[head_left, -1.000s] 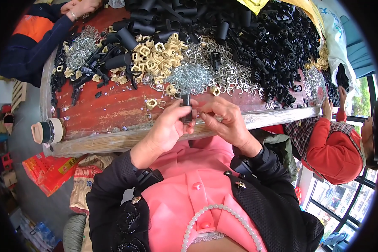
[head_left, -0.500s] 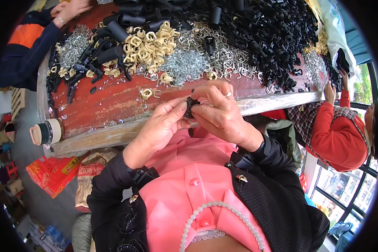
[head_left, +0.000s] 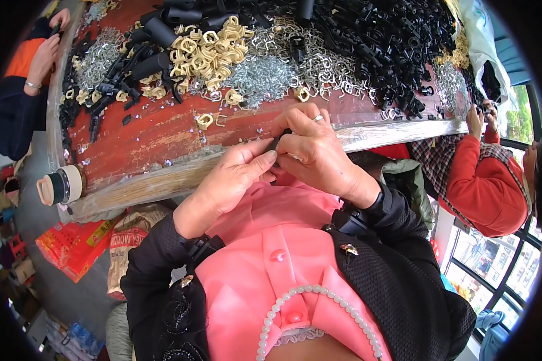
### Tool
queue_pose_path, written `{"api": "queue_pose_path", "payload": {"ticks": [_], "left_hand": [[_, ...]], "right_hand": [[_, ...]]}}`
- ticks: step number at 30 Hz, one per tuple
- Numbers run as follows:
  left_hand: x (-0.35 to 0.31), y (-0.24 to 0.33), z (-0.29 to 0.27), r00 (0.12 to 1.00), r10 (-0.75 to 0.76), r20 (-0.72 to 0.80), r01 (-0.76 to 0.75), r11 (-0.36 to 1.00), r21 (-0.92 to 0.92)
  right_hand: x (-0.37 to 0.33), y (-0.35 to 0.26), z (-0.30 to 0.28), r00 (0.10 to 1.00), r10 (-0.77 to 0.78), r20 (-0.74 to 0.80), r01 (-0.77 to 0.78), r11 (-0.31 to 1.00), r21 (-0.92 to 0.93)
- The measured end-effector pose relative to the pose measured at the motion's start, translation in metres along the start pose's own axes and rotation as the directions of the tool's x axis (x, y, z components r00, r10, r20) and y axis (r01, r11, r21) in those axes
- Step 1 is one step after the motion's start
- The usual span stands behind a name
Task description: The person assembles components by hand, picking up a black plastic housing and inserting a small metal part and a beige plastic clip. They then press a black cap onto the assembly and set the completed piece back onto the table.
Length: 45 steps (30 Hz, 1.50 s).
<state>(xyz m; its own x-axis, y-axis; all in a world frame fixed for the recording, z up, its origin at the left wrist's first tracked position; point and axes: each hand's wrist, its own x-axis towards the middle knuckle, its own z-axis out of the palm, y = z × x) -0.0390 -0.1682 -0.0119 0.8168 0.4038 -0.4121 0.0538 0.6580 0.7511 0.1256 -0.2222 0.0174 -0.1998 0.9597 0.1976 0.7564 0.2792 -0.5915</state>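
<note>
Both hands meet at chest height, fingertips pinched together. The left hand (head_left: 229, 180) touches the right hand (head_left: 316, 153).

A small black plastic part (head_left: 277, 142) is pinched between the fingertips of the left hand (head_left: 232, 183) and the right hand (head_left: 312, 149), just over the near edge of the table. Only a dark, rounded end shows between the fingers; the rest is hidden by them, so its full shape cannot be told. The left thumb and forefinger meet it from the lower left; the right hand, with a ring on one finger, curls over it from the right.
</note>
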Motion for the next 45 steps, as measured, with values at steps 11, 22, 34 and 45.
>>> {"api": "queue_pose_path", "payload": {"ticks": [11,22,34,45], "left_hand": [[0.014,0.001,-0.022,1.0,-0.003,-0.01,-0.001,0.943,-0.331],[0.015,0.004,-0.02,0.998,0.002,-0.058,-0.024,0.928,-0.371],[0.018,0.005,-0.011,0.987,0.142,-0.068,-0.157,0.92,-0.36],[0.027,0.003,-0.01,0.962,0.268,0.043,-0.214,0.845,-0.49]], "right_hand": [[-0.002,0.048,-0.002,0.954,0.01,-0.3,-0.039,0.995,-0.09],[-0.01,0.115,-0.005,0.96,0.214,-0.183,-0.269,0.89,-0.369],[-0.012,0.076,-0.008,0.828,0.542,0.144,-0.41,0.41,0.815],[-0.003,0.036,0.0,0.864,0.394,0.314,-0.444,0.304,0.843]]}}
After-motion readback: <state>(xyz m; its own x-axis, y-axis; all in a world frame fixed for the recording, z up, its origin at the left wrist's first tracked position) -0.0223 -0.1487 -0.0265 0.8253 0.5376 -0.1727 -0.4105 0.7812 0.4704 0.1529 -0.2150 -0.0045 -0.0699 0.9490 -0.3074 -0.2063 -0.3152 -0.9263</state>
